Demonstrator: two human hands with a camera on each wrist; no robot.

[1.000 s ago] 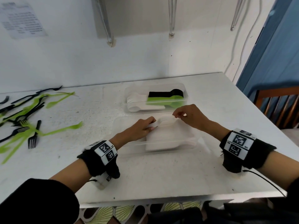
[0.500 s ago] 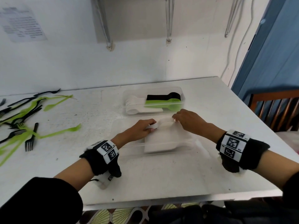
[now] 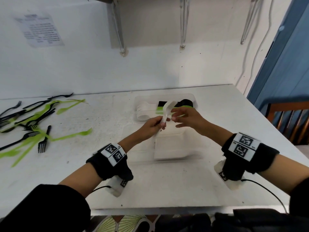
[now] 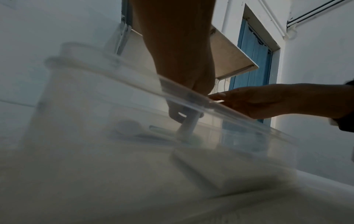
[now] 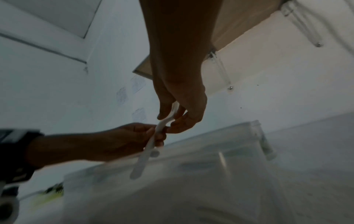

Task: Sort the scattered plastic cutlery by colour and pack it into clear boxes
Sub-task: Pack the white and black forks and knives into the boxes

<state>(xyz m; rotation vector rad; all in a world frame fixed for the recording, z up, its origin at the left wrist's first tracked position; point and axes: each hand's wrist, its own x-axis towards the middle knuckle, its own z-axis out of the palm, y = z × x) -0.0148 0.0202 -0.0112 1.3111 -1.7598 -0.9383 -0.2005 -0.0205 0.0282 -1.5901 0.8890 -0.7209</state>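
A white plastic spoon (image 3: 167, 111) stands tilted, bowl up, at frame centre above a clear box (image 3: 168, 144) of white cutlery. The left hand (image 3: 151, 127) pinches its handle, forearm reaching in from lower left. The right hand (image 3: 187, 117) hovers beside the bowl, fingers loosely spread; whether they touch it is unclear. Green and black forks (image 3: 31, 129) lie scattered at far left on the white table (image 3: 167, 186).

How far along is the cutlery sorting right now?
Partly done. The far clear box already holds white, black and green pieces, and the near clear box holds a white stack. In hand: the left hand grips a white spoon by its handle above the near box, the right hand beside its bowl. Left: the black and green cutlery scattered at the table's left.
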